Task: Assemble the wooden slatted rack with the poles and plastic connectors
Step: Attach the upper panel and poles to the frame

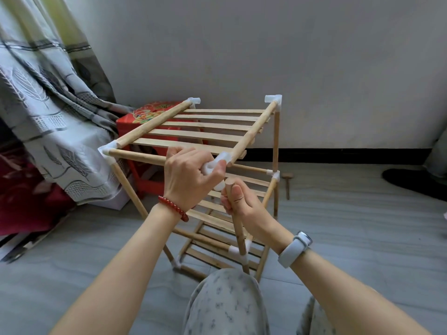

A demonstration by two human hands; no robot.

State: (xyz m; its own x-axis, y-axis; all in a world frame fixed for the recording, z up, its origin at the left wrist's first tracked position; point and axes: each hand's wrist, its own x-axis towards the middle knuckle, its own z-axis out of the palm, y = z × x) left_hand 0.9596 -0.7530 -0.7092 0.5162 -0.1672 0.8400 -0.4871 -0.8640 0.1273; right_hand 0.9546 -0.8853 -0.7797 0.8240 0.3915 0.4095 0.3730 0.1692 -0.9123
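Left hand (pixel 191 172) clamped on top shelf's near-right corner connector (pixel 219 165) | right hand (pixel 238 201) gripping upright pole (pixel 235 213), its free tip just below-right of that connector | socket not yet seated

Single head-worn wide-angle view, aimed forward and down from close above. Left hand (pixel 191 176) and right hand (pixel 238 201) fill frame centre; wooden rack (pixel 200 131) just beyond, wall (pixel 314 56) across the top.

The left hand (pixel 191 175) hides most of the white connector (pixel 219 163) and the front pole's end
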